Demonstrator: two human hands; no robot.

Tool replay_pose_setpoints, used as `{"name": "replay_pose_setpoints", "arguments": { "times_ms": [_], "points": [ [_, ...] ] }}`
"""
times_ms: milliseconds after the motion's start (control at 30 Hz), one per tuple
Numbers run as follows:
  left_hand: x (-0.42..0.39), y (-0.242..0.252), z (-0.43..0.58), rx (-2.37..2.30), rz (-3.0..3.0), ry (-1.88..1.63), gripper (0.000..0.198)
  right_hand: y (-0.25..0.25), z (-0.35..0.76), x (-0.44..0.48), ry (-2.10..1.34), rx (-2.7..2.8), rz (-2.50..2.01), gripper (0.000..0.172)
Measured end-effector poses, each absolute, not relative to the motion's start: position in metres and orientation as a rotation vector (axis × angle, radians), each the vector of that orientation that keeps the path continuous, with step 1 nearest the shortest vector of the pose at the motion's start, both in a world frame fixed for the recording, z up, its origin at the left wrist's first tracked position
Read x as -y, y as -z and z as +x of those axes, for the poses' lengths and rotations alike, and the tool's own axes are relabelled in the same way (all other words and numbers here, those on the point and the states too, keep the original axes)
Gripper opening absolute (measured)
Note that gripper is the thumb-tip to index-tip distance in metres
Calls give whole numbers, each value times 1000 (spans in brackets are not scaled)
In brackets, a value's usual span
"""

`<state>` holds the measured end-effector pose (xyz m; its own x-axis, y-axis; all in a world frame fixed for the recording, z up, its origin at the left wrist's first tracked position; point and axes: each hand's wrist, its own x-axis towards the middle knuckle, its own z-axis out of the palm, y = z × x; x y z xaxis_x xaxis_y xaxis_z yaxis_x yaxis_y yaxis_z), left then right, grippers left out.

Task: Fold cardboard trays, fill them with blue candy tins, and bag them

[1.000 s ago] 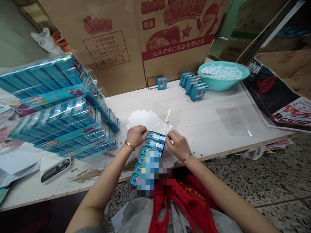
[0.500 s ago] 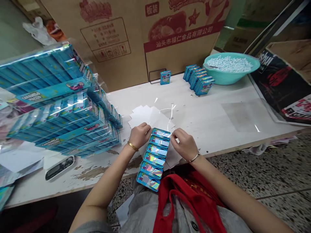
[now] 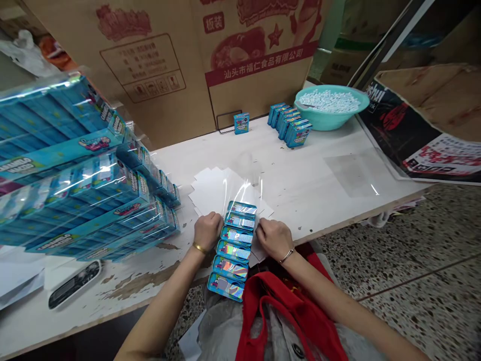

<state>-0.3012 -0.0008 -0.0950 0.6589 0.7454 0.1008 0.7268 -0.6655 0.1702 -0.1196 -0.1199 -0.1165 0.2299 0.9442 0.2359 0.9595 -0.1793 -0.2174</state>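
Note:
A row of several blue packs (image 3: pixel 233 249) in clear plastic film runs from the white cards (image 3: pixel 212 188) over the table's front edge to my lap. Beside the upper packs on the left, my left hand (image 3: pixel 208 230) is closed, pinching the edge of the film. My right hand (image 3: pixel 275 239) is closed at the right side of the row, fingers curled on the film's other edge. Beyond the packs the clear film (image 3: pixel 244 188) spreads, glinting, over the cards.
Wrapped blue display boxes (image 3: pixel 93 200) are stacked at the left, near a white scale (image 3: pixel 75 284). Behind stand a large carton (image 3: pixel 180 110), a single small blue box (image 3: pixel 241 123), a row of small boxes (image 3: pixel 298 133) and a turquoise bowl of white candies (image 3: pixel 326 120).
The view has shifted right. Both hands have moved down along the row toward me, and the film now stands out more widely beyond the top pack.

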Motion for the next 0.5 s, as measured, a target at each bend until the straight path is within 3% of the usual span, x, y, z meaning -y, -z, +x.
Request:
{"name": "replay_pose_setpoints", "arguments": {
  "times_ms": [367,500],
  "points": [
    [53,95,-365,-974,2819,-202,28,125,-140,151,-168,2249,-1725,14],
    [86,92,-387,-827,2757,-169,26,125,-136,165,-359,2429,-1527,18]
  ]
}}
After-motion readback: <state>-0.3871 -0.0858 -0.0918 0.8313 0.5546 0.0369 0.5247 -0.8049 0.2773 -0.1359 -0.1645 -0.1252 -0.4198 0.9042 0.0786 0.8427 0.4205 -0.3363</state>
